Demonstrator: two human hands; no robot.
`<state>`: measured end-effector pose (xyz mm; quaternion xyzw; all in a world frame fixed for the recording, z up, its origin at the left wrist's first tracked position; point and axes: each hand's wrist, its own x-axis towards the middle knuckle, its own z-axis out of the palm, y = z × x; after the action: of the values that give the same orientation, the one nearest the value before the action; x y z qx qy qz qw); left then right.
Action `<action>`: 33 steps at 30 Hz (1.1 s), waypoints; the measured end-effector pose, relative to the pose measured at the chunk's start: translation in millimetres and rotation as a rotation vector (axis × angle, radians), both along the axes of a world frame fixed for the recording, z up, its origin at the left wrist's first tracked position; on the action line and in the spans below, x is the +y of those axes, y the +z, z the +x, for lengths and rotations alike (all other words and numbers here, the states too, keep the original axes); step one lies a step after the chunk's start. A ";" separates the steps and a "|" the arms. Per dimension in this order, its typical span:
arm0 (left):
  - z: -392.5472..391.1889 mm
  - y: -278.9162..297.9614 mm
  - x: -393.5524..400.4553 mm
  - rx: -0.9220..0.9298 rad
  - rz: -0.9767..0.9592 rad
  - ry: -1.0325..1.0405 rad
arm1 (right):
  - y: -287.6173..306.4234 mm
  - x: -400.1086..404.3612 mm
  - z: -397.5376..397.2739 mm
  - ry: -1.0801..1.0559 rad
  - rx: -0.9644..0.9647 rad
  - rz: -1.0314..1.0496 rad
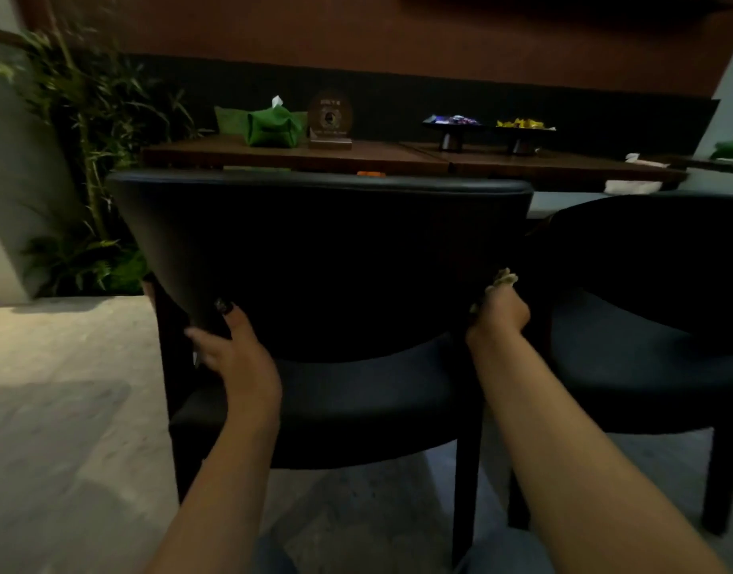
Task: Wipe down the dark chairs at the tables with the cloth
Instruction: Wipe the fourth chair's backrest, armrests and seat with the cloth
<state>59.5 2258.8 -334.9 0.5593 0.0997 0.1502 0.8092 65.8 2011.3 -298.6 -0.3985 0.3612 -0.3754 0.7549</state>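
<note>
Currently my right hand [499, 314] pinches the cloth [506, 278] against the near chair [315, 242] backrest's lower edge; left hand [232, 350] grips its other corner. Second chair [654, 258] looks untouched.

cloth [506, 279] mostly hidden in right fist; sign [330, 118] text blurred.

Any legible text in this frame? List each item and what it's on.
Round wooden sign on the table: has lettering, too blurred to read.
Wrapped sweets in the two dishes: print too small to read.
Nothing else carries text.
</note>
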 end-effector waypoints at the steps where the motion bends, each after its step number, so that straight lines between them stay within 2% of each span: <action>1: 3.2 -8.7 0.9 0.030 -0.124 -0.148 | 2.0 0.2 -1.8 -0.011 -0.008 0.045; 3: 5.8 -18.8 4.6 -0.011 -0.279 -0.437 | -0.8 15.8 -6.0 -0.029 -0.008 0.017; 4: 7.1 -22.9 6.7 -0.039 -0.342 -0.516 | -6.0 29.2 -8.9 -0.045 -0.023 -0.014; 8: 10.8 -32.7 12.6 -0.040 -0.527 -0.576 | -25.1 92.0 -27.9 0.013 -0.201 0.059; 11: 12.9 -32.2 14.0 -0.032 -0.465 -0.589 | -35.8 122.0 -50.2 0.124 -0.304 0.080; 13: 15.0 -33.0 16.5 -0.042 -0.432 -0.609 | -36.0 126.4 -70.8 0.116 -0.358 -0.072; 16: 19.2 -34.5 18.5 -0.052 -0.444 -0.617 | -4.6 102.7 -84.0 -0.103 -0.479 -0.521; 18: 19.2 -35.2 15.9 -0.057 -0.446 -0.602 | 21.5 72.8 -69.5 -0.233 -0.468 -0.802; 19: 18.8 -35.4 14.4 -0.061 -0.446 -0.588 | 33.9 56.9 -57.1 -0.265 -0.449 -0.853; 23: 19.3 -36.7 9.3 -0.076 -0.468 -0.550 | 58.1 33.0 -26.4 -0.247 -0.499 -0.486; 25: 20.9 -38.5 9.3 -0.088 -0.486 -0.556 | 43.9 53.0 -28.6 -0.284 -0.453 -0.526; 27: 23.2 -41.1 9.8 -0.106 -0.483 -0.573 | 24.8 74.3 -37.5 -0.296 -0.427 -0.701; 29: 23.3 -42.8 9.9 -0.110 -0.473 -0.577 | 23.1 66.0 -38.3 -0.307 -0.389 -0.791; 33: 21.1 -41.7 7.1 -0.121 -0.447 -0.556 | 45.4 5.3 -17.2 -0.235 -0.268 -0.709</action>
<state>80.6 2265.9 -376.6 0.3645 -0.0738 -0.0683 0.9258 48.6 2016.5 -253.2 -0.5380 0.1507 -0.6092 0.5628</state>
